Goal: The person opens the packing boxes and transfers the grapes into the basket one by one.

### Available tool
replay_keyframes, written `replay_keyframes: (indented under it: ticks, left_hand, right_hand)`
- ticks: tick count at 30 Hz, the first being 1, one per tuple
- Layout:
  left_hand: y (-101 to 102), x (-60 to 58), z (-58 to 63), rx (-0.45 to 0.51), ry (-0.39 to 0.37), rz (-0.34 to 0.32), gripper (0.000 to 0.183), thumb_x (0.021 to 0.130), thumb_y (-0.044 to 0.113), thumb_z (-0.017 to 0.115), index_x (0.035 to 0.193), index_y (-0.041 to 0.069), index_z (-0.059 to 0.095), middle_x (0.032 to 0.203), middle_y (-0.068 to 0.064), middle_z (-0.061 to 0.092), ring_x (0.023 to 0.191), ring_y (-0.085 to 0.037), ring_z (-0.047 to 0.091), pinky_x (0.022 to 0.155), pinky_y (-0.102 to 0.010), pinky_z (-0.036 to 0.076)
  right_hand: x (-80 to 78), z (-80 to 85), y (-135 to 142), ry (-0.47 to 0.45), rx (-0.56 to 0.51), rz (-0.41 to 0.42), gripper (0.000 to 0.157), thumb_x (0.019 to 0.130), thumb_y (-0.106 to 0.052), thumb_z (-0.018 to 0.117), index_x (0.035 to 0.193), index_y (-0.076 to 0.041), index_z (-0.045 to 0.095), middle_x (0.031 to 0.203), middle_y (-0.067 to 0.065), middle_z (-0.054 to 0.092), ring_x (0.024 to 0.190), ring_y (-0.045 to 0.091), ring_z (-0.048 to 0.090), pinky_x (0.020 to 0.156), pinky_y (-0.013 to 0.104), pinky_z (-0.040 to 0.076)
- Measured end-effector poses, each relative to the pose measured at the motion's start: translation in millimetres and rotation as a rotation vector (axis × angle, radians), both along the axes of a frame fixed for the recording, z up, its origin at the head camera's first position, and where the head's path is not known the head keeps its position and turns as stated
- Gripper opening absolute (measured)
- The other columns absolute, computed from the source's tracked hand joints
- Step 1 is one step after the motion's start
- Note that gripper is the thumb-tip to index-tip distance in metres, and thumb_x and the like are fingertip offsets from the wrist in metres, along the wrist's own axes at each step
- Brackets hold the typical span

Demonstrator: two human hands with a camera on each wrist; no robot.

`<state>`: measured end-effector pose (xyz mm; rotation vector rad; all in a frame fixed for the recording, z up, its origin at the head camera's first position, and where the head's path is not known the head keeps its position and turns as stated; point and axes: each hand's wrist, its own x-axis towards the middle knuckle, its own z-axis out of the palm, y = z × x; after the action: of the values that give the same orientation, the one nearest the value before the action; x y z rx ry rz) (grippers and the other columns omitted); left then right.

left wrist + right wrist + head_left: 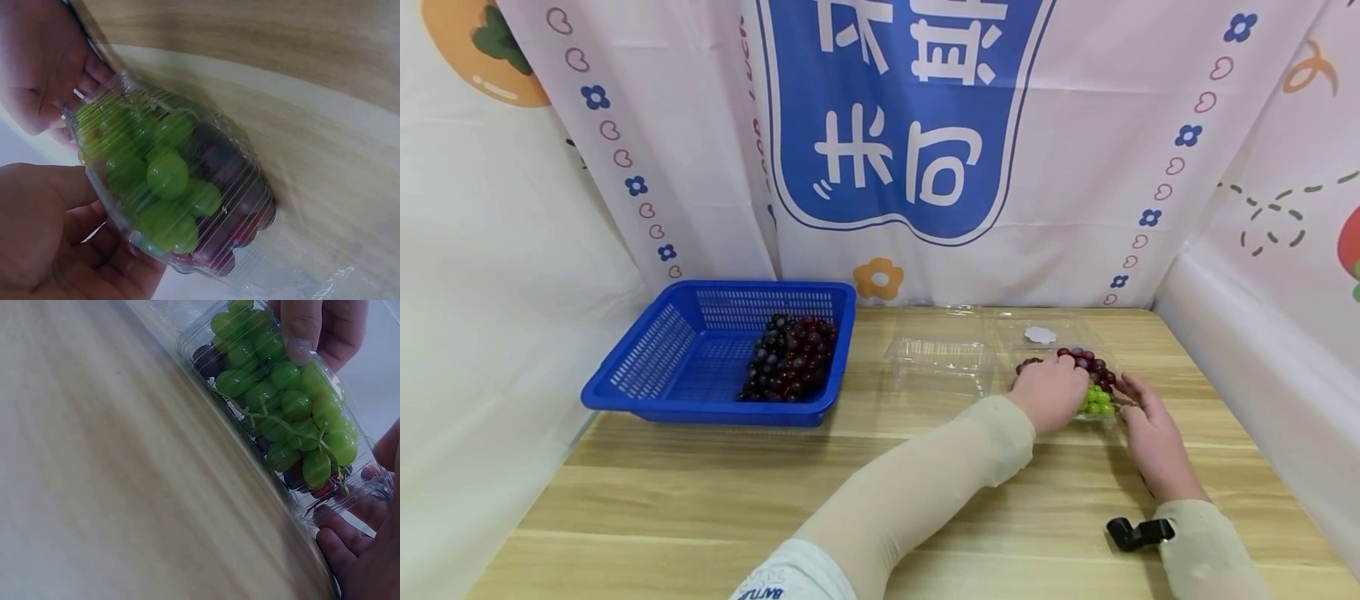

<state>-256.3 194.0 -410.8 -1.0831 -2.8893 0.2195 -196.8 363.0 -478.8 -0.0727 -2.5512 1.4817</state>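
Note:
A clear plastic box (297, 506) holds green grapes (1097, 402) at the front right and dark red grapes (1093, 364) behind them. My left hand (1051, 393) lies over the box's left side, fingers curled down onto the grapes. In the right wrist view its thumb overlaps the green grapes at the upper edge. At the box's right end, my right hand (1156, 437) holds the plastic side between thumb and curled fingers. A green stem (275, 419) runs along the grapes. The left hand hides part of the box in the head view.
A second clear box (943, 358) stands open just left. Behind the filled box lies a transparent lid with a white label (1041, 335). Farther left, a blue basket (711, 408) holds black and dark red grapes (790, 354) on its right side. A printed curtain (1067, 208) closes the back.

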Motion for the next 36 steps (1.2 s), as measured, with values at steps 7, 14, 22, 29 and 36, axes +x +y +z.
replay_keyframes:
  ticks: [7,14,22,29,36]
  left_hand:
    - [-2.8,1.0,-0.1,0.072,-0.041,0.041,0.032,0.11,0.033,0.032,0.135,0.022,0.049,0.127,0.003,0.052,0.115,-0.014,0.05,0.088,-0.029,0.051]
    - [-11.2,-4.2,12.7,0.394,-0.277,0.103,0.027,0.109,0.042,0.034,0.12,0.021,0.047,0.093,0.004,0.063,0.076,-0.012,0.063,0.064,-0.027,0.053]
    - [-32.4,-16.2,36.4,1.084,-0.682,0.17,0.019,0.112,0.033,0.035,0.114,0.016,0.041,0.083,-0.004,0.056,0.061,-0.018,0.06,0.054,-0.032,0.053]
    - [-45.9,-34.6,60.1,1.771,-1.095,0.146,0.02,0.11,0.027,0.038,0.128,0.021,0.046,0.11,-0.01,0.062,0.077,-0.032,0.071,0.074,-0.048,0.06]
    - [-77.9,-50.3,82.4,1.924,-1.235,-0.194,0.034,0.109,0.034,0.038,0.141,0.027,0.047,0.119,-0.012,0.063,0.09,-0.028,0.07,0.08,-0.04,0.06]
  right_hand:
    - [0.0,0.8,0.2,-0.007,0.006,-0.006,0.056,0.109,-0.019,0.025,0.162,-0.006,0.014,0.161,0.023,0.028,0.138,0.048,0.037,0.109,0.066,0.029]
    - [1.0,2.3,-0.3,-0.014,-0.012,-0.025,0.057,0.11,-0.023,0.027,0.162,-0.005,0.016,0.161,0.024,0.026,0.142,0.049,0.029,0.113,0.065,0.021]
    - [0.3,2.2,-1.1,-0.01,-0.009,-0.033,0.057,0.109,-0.023,0.029,0.162,-0.006,0.016,0.162,0.024,0.024,0.145,0.049,0.021,0.114,0.066,0.018]
    - [1.1,4.5,-1.2,-0.016,0.001,-0.036,0.058,0.109,-0.023,0.029,0.163,-0.007,0.016,0.163,0.023,0.023,0.146,0.05,0.019,0.114,0.067,0.016]
    - [1.6,2.9,-1.4,-0.014,-0.002,-0.025,0.058,0.109,-0.023,0.029,0.163,-0.007,0.015,0.163,0.023,0.022,0.146,0.049,0.018,0.114,0.067,0.015]
